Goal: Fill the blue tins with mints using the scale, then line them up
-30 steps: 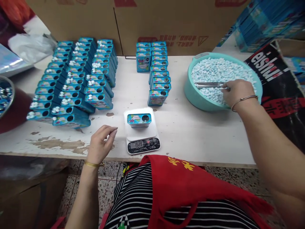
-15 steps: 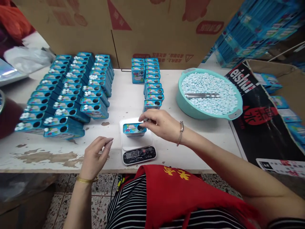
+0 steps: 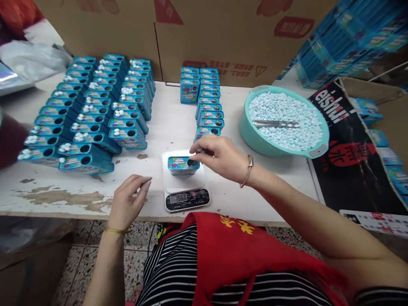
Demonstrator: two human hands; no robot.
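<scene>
One blue tin (image 3: 182, 163) stands on the white digital scale (image 3: 177, 185), with its printed lid facing up and the round opening at the right end. The scale sits toward the near edge of the white bench (image 3: 236, 197); its display panel (image 3: 188, 199) is at the near side and shows lit digits.

Right hand (image 3: 221, 159): positioned over the right end of the tin, with thumb and fingertips drawn together at the opening. Whether the fingertips grip a piece cannot be told. A metal bracelet (image 3: 247, 171) is worn at the wrist.

Left hand (image 3: 127, 199): raised above the bench to the left of the scale, apart from it. The fingers are loosely curled, with the thumb tip near the index fingertip; nothing is held. A gold-coloured bracelet (image 3: 116, 230) is worn at the wrist.

To the far right of the scale, a turquoise basin (image 3: 257, 142) contains pale candies (image 3: 283, 106). A metal tube-shaped tool (image 3: 276, 124) lies across them.

On the left, a block of tins (image 3: 94, 118) stands in three columns; small white candies lie on the left ends of many lids. Beyond the scale, a smaller group of tins (image 3: 208, 100) stands in two columns, the left column shorter. Cardboard (image 3: 207, 38) stands upright along the far side.
</scene>
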